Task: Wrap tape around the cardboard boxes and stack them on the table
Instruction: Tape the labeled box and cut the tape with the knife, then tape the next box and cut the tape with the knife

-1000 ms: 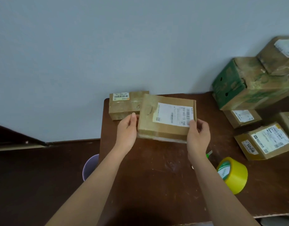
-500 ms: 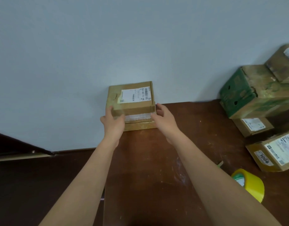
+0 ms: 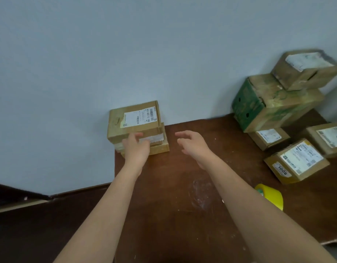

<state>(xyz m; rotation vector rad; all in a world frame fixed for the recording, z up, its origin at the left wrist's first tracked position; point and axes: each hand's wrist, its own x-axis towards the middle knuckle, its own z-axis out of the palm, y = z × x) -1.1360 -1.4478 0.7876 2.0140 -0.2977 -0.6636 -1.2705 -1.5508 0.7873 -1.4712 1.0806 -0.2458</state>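
While stacking step closes: taped box (image 3: 134,120) atop lower box (image 3: 160,148), far-left table (image 3: 182,205) corner. Left hand (image 3: 136,149) flat against front, right hand (image 3: 192,145) spread, free. Next: fetch untaped box (image 3: 296,161), tape roll (image 3: 271,196).

On the top box (image 3: 133,120) of the stack by the wall, you can read "602-12 1H5" on its white label. The box (image 3: 296,161) at right carries "1006".
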